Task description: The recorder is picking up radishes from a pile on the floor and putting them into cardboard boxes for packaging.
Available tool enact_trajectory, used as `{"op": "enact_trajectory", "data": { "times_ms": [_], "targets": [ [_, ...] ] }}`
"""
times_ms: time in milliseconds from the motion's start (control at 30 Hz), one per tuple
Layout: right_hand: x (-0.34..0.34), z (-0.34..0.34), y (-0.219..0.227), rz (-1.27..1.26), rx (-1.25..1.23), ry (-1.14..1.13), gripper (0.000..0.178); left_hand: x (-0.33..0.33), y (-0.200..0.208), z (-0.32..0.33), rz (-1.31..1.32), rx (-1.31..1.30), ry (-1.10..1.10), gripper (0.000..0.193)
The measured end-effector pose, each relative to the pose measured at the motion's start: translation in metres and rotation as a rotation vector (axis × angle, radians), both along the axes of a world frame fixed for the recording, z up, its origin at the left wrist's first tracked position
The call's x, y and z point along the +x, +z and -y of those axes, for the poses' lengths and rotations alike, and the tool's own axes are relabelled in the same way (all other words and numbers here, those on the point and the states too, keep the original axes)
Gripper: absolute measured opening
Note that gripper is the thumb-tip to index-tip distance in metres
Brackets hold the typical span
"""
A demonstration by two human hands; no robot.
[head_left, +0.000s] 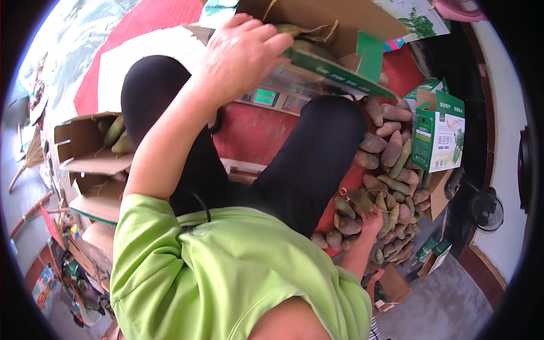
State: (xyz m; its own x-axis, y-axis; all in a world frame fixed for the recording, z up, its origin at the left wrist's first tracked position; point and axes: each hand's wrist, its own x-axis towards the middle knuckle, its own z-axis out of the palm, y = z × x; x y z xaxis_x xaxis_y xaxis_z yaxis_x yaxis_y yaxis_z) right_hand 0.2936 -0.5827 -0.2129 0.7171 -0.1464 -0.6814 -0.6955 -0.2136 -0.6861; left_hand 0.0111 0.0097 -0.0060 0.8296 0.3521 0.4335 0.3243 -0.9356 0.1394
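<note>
My left hand [241, 59] is at the near left rim of an open green-and-white cardboard box [340, 79], its fingers closed over the edge. Inside that box lie long greenish radishes [309, 50] with thin roots. The box stands on a scale [271, 101] whose display glows green. Down to the right, my right hand [371, 222] is in a large pile of green and pinkish radishes [391, 152]. Its fingers are closed around a dull green radish [358, 199] at the pile's left side.
Boxes holding radishes [93, 139] stand to my left. A green-and-white box [439, 133] is upright right of the pile. An electric fan [487, 209] stands beside the wall. Another person's hand [375, 276] shows by an open carton [395, 283]. A red mat [249, 133] lies between my knees.
</note>
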Motion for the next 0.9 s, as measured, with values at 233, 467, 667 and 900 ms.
{"op": "enact_trajectory", "data": {
  "times_ms": [233,467,667,900],
  "targets": [
    [0.012,-0.112,0.089,0.226,0.388,0.150,0.032,-0.009,0.001,0.004,-0.064,-0.111,-0.027,0.030],
    [0.020,-0.235,0.264,0.602,0.597,0.610,0.025,-0.009,0.003,0.002,-0.054,-0.115,-0.038,0.032],
    [0.006,-0.352,0.331,0.627,0.770,0.669,0.026,-0.005,0.002,0.000,-0.042,-0.127,-0.054,0.032],
    [-0.020,-0.472,0.268,0.342,0.935,1.085,0.024,-0.002,0.003,-0.003,-0.047,-0.131,-0.068,0.028]
  ]
}}
